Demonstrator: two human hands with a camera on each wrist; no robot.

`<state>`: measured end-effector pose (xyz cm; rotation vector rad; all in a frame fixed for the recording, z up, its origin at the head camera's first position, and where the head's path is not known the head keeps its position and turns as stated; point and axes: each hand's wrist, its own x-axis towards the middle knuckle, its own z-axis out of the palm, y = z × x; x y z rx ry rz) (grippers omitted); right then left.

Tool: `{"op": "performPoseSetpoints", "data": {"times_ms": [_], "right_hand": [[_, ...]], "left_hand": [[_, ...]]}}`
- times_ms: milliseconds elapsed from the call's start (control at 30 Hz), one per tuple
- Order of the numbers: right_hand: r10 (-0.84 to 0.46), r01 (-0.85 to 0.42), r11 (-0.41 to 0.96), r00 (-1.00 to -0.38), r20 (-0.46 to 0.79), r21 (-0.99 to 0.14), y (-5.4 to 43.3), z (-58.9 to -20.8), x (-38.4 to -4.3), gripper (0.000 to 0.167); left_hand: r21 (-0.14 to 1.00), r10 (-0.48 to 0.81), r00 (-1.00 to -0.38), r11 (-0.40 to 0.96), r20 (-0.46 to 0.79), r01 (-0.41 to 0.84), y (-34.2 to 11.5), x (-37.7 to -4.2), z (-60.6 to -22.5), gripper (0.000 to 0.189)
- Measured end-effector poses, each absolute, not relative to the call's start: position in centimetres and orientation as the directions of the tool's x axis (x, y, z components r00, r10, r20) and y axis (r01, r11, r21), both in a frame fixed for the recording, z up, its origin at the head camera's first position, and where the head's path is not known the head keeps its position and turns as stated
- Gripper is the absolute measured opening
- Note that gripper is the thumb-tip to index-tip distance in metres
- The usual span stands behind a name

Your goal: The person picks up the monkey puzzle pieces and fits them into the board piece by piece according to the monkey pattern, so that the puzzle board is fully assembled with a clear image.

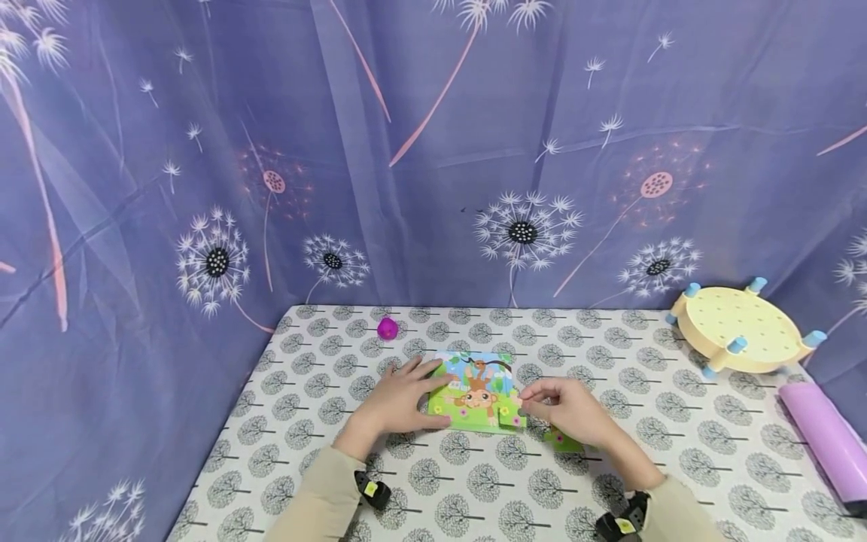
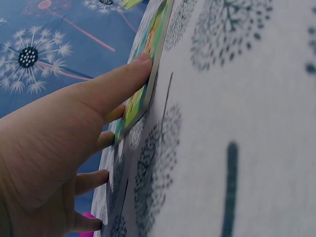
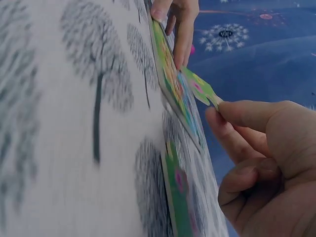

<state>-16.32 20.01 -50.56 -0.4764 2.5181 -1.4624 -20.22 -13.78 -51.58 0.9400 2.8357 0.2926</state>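
A picture puzzle (image 1: 478, 397) with a monkey on a green and blue scene lies on the patterned tablecloth. My left hand (image 1: 400, 397) rests at its left side with fingers spread; the thumb (image 2: 140, 64) presses on the near border in the left wrist view. Between thumb and index finger, my right hand (image 1: 572, 410) pinches a green puzzle piece (image 3: 200, 88) with pink and yellow flowers. That piece is tilted above the puzzle's right part. Another green piece (image 1: 564, 442) lies on the cloth below the right hand, partly hidden by it.
A small purple object (image 1: 387, 329) sits at the back left of the table. At the back right is a yellow oval stool (image 1: 741, 330) with blue-tipped legs, upturned. A pink-purple roll (image 1: 822, 444) lies at the right edge. A dandelion-print curtain (image 1: 433, 188) hangs behind.
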Motion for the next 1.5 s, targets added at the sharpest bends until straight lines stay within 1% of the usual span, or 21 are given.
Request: {"op": "performPoseSetpoints", "data": {"times_ms": [200,533,767,1000,1233,1500], "right_hand": [[-0.338,-0.228,0.476,-0.939,0.063,-0.850,17.4,-51.0,-17.1,0.012],[-0.362,-0.219,0.436,-0.931,0.053,-0.873,13.0,-51.9,-17.7,0.012],[-0.334,-0.266,0.457,-0.936,0.113,-0.849,11.1,-52.1,-17.8,0.008],[-0.343,-0.242,0.490,-0.937,0.070,-0.837,9.7,-52.1,-17.8,0.008],[-0.314,-0.226,0.573,-0.948,0.044,-0.788,8.8,-52.1,-18.1,0.008],[-0.314,-0.217,0.587,-0.949,0.028,-0.780,8.4,-52.1,-18.3,0.009]], "left_hand": [[0.223,0.593,-0.801,0.794,-0.081,0.565,-13.9,-20.3,-51.7,0.087],[0.243,0.573,-0.814,0.807,-0.098,0.539,-14.0,-20.3,-51.3,0.090],[0.216,0.582,-0.808,0.804,-0.092,0.555,-14.0,-20.4,-51.4,0.090],[0.210,0.580,-0.810,0.805,-0.085,0.554,-14.0,-20.3,-51.4,0.089],[0.213,0.574,-0.815,0.809,-0.084,0.548,-14.0,-20.4,-51.5,0.090],[0.217,0.567,-0.819,0.813,-0.088,0.540,-14.0,-20.4,-51.6,0.090]]}}
